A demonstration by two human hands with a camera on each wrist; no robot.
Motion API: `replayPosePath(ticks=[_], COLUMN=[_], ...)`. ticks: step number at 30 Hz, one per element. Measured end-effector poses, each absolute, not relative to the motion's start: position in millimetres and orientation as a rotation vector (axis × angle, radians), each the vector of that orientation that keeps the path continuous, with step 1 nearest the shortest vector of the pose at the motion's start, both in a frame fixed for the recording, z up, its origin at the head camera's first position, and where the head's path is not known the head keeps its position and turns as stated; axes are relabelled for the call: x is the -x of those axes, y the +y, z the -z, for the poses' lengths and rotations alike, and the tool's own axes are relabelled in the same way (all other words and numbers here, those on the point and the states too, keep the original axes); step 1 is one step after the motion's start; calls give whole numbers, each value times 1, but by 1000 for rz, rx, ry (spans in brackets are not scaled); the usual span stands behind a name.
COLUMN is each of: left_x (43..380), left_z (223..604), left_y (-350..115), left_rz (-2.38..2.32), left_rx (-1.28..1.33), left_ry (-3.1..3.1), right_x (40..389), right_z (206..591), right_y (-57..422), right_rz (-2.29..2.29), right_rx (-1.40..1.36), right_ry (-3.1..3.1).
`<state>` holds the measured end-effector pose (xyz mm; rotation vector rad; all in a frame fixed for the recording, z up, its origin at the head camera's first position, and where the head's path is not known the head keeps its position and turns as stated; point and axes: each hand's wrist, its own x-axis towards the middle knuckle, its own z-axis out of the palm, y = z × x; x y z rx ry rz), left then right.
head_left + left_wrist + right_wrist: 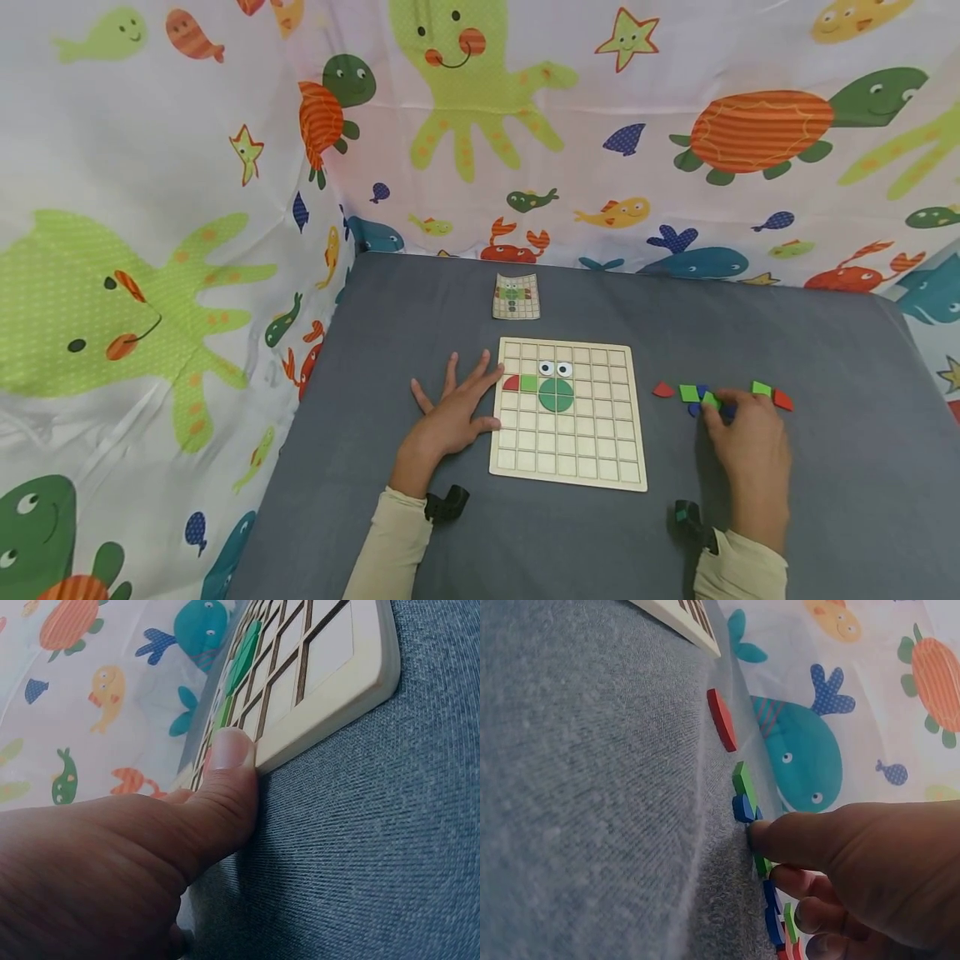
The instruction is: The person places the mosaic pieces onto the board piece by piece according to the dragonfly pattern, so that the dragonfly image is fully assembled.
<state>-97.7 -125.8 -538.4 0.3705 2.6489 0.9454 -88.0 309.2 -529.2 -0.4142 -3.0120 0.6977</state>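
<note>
My left hand (447,422) lies with fingers spread at the left side of a wooden grid board (566,468); its thumb (225,769) rests on the board's edge. On the board are two googly-eye pieces (555,368), a green circle (556,395) made of quarters, a green square (528,382) and a red quarter piece (512,383). Right of the board, my right hand (752,446) pinches a green square tile (709,402) between thumb and index finger, low over the loose pieces. Blue pieces (742,808) lie beside its fingertips, partly hidden by the hand.
Loose by the right hand are a red piece (663,389), a green square tile (688,393), another green tile (761,388) and a red quarter piece (783,400). A small pattern card (516,312) lies behind the board. A sea-animal curtain (480,192) borders the grey table (420,308).
</note>
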Motion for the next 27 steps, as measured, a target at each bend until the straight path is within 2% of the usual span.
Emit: replayPosePath(ticks=[27], left_x=[97], left_z=[536], left_y=[-126], left_rz=[-926], left_rx=[-365], left_ry=[2639], right_x=[110], right_z=[530], right_y=[305], right_rz=[-697], right_rx=[485], right_ry=[-3089])
